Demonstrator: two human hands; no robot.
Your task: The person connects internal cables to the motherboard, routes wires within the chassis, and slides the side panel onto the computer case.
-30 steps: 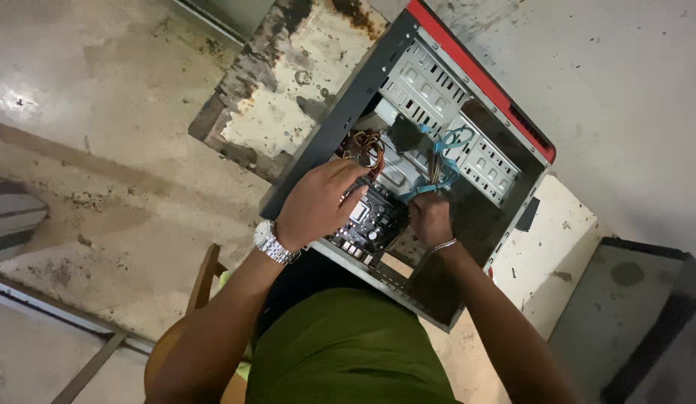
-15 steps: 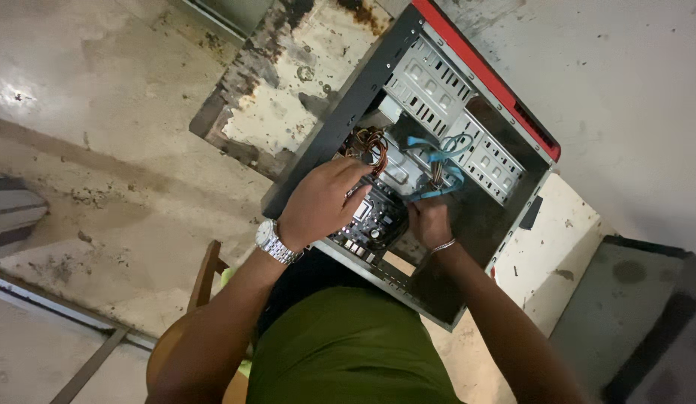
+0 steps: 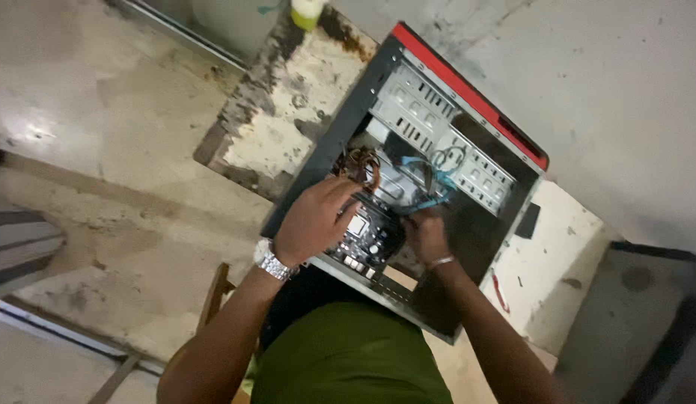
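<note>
An open black computer case (image 3: pixel 340 135) with a red front edge lies on a worn table. Inside it sits a dark motherboard (image 3: pixel 370 236), with blue cables (image 3: pixel 438 183) and a bundle of orange wires (image 3: pixel 361 161) beside grey drive bays (image 3: pixel 419 112). My left hand (image 3: pixel 314 221), a metal watch on its wrist, rests over the left side of the motherboard with fingers curled on its edge. My right hand (image 3: pixel 426 236), with a thin bracelet, grips the board's right side near the blue cables.
The table top (image 3: pixel 288 112) is chipped white and brown. A yellow-green container (image 3: pixel 307 11) stands at its far edge. A small red item (image 3: pixel 500 292) lies on the white surface right of the case. A wooden chair part (image 3: pixel 213 295) shows below my left arm.
Both hands stay on the motherboard inside the case; the view has shifted slightly, and the hands have hardly moved.
</note>
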